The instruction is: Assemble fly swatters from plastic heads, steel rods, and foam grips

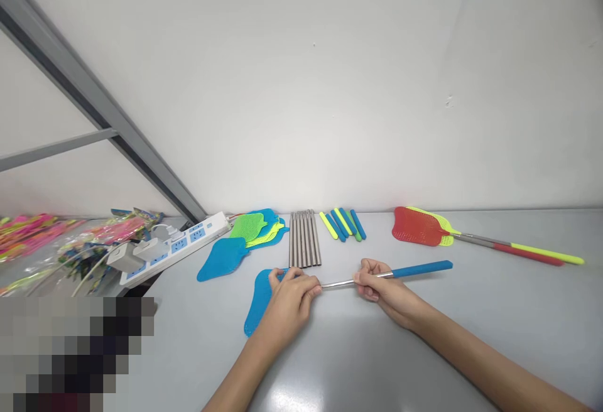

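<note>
A blue fly swatter (260, 302) lies across the front of the table, its paddle to the left and its blue grip (421, 269) to the right. Where the paddle meets the metal rod, my left hand (293, 296) is closed on it and hides the joint. My right hand (384, 286) pinches the silver rod just left of the blue grip. A short length of bare rod (338, 284) shows between the two hands. Right behind my left hand lies a row of metal tubes (304, 239).
Loose paddles, blue (223, 257) and green (248, 227), lie back left. Several coloured grips (343, 223) sit behind the hands. Two whole swatters, one with a red paddle (418, 227), lie at right. A power strip (179, 245) and bagged items (117, 230) are at left.
</note>
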{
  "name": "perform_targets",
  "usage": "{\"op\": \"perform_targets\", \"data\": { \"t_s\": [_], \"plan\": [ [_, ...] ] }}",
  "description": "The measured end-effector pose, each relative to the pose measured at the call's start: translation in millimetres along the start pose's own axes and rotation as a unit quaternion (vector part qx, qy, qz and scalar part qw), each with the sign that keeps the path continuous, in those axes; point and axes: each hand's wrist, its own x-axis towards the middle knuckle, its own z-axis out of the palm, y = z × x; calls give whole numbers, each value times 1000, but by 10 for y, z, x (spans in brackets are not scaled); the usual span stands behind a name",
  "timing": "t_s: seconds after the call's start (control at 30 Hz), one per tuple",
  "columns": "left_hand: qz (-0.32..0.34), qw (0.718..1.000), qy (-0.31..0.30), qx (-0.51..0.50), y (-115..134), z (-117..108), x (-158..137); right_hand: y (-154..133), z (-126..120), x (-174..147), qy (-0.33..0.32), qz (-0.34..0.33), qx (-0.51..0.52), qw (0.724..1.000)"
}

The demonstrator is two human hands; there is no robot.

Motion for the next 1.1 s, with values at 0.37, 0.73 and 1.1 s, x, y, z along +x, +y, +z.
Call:
{"op": "perform_targets", "data": {
  "t_s": [0.37,0.73,1.1],
  "plan": [
    [-5,1000,-23,-4,-97,-100,-2,-23,-27,-6,-4,3,9,1000],
    [-14,999,-35,-7,-182,-175,-8,-15,-45,13,-5,-4,31,1000],
    [-11,999,-34,-13,-229,-212,3,-154,-85,19,-3,3,-4,1000]
  ]
}}
